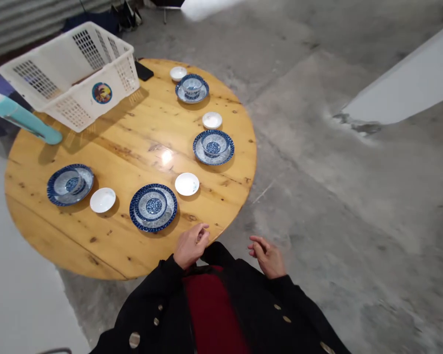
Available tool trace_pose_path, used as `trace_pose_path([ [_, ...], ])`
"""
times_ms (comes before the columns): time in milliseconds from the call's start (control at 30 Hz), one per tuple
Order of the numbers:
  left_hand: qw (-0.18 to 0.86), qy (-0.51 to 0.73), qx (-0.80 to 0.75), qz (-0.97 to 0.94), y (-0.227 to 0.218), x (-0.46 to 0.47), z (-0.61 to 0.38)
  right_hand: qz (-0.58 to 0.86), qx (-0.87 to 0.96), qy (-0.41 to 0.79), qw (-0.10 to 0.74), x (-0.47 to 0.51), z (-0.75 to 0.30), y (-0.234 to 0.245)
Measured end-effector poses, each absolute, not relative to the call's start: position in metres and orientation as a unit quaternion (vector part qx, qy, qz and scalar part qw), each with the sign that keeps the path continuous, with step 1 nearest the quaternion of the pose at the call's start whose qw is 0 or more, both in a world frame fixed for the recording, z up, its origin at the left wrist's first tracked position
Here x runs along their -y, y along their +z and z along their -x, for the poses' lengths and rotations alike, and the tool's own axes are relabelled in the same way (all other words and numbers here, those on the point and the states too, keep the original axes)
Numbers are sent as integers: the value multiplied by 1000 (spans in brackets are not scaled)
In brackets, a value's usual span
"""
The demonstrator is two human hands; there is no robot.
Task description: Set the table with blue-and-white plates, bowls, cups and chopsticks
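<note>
My left hand (190,244) hovers at the near edge of the round wooden table (133,147), fingers curled loosely with nothing visible in them. My right hand (268,255) hangs off the table over the floor, fingers loosely bent and apart, holding nothing. Nearest my left hand is a blue patterned plate (153,207) with a small white saucer (186,184) beside it. Other blue plates with bowls on them sit at the left (70,184), at the right (213,146) and at the far side (192,88), each with a small white dish nearby.
A white plastic basket (72,73) stands at the table's back left, with a dark phone (143,71) beside it. A teal bottle (20,118) lies at the left edge. Concrete floor surrounds the table, and a white ledge (409,78) runs at the right.
</note>
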State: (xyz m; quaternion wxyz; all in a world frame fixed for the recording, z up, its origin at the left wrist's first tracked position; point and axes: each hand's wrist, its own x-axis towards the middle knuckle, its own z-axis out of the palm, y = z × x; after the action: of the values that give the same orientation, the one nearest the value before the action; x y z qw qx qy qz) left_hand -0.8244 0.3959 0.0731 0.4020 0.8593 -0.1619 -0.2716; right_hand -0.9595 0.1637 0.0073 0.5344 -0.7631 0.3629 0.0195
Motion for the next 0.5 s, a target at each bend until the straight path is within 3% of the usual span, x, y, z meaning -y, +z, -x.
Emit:
trace_pose_path([
  [233, 385, -268, 183, -864, 77, -371, 818, 760, -348, 15, 548, -176, 974, 12],
  [500, 376, -250, 169, -876, 83, -276, 818, 794, -260, 44, 547, -86, 950, 7],
])
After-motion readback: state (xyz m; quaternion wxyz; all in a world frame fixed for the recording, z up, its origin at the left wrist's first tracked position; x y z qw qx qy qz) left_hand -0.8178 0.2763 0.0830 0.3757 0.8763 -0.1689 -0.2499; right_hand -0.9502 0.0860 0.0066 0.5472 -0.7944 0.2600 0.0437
